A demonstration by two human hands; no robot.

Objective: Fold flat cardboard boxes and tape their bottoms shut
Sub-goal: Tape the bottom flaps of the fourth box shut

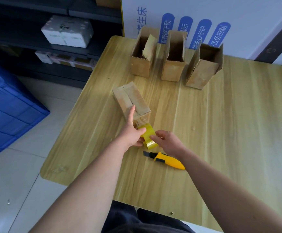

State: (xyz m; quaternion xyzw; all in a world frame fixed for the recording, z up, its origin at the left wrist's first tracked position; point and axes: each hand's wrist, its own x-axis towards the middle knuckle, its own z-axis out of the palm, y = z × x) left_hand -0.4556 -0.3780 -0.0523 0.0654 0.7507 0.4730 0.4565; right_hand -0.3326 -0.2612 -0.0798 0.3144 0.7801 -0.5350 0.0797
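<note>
White board (221, 10): blue Chinese text, 语音控制, 守护.

Both forearms are seen bare from elbow to wrist, with no sleeve in view. The left hand (131, 134) and the right hand (168, 143) are uncovered, with short nails. Dark, creased cloth trousers (147, 221) are worn, seen at the lower edge.

The tabletop (221, 132) is pale wood-grain laminate, smooth with a soft sheen. The boxes (130, 98) are matt brown cardboard; the tape (147, 134) is glossy, translucent yellow film. The knife (168, 161) has a smooth yellow plastic body.
</note>
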